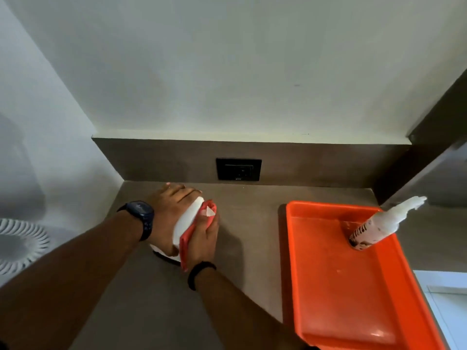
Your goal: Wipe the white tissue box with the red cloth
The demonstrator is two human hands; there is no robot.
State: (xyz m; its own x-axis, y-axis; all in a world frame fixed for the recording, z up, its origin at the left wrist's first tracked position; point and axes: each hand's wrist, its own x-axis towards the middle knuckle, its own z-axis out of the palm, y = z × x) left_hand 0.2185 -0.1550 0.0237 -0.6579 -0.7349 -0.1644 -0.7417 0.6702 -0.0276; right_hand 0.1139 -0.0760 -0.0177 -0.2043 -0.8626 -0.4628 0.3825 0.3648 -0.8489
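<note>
The white tissue box (185, 221) stands on the brown counter (156, 299) near its back left corner, largely covered by both hands. My left hand (168, 208), a dark watch on its wrist, grips the box from the left and over its top. My right hand (203, 238), with a black band on the wrist, presses the red cloth (185, 245) against the box's right side. A fold of the cloth sticks up above the fingers, with a white tissue tip showing there.
An orange tray (328, 286) lies on the right of the counter with a white spray bottle (374, 227) leaning in its far corner. A black wall socket (238, 169) sits in the backsplash behind the box. A white fan grille (20, 245) is at the far left.
</note>
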